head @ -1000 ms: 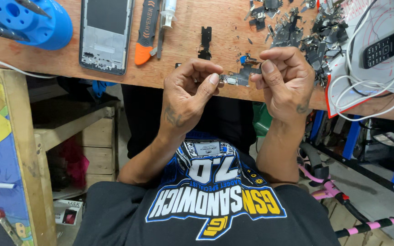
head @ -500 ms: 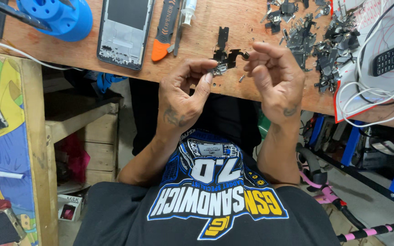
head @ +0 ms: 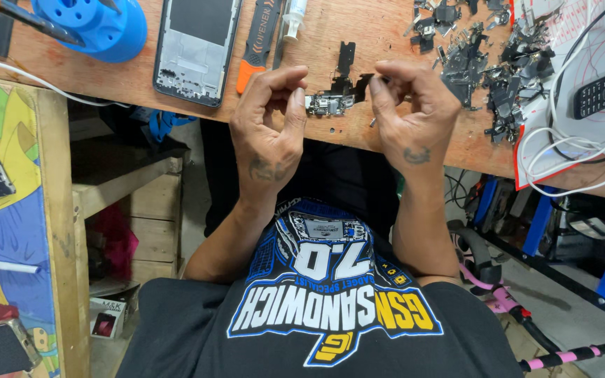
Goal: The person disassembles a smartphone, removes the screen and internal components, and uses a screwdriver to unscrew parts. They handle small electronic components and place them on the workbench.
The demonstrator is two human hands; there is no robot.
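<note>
Curling left hand, right hand, pinching circuit board

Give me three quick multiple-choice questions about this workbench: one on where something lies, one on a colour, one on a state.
1. Where does the stripped phone frame lie?
A. On the floor
B. On the wooden bench, beside the orange-handled tool
C. In the person's lap

2. What colour is the round holder at the bench's far corner?
A. Blue
B. Green
C. White

3. How are the two hands?
A. Flat on the bench
B. Both hanging free
C. Fingertips pinched on a small circuit part

Answers:
1 B: the phone frame rests on the bench, next to the orange-handled tool.
2 A: the round holder is bright blue.
3 C: the left hand and right hand pinch the small circuit part between them.
</note>
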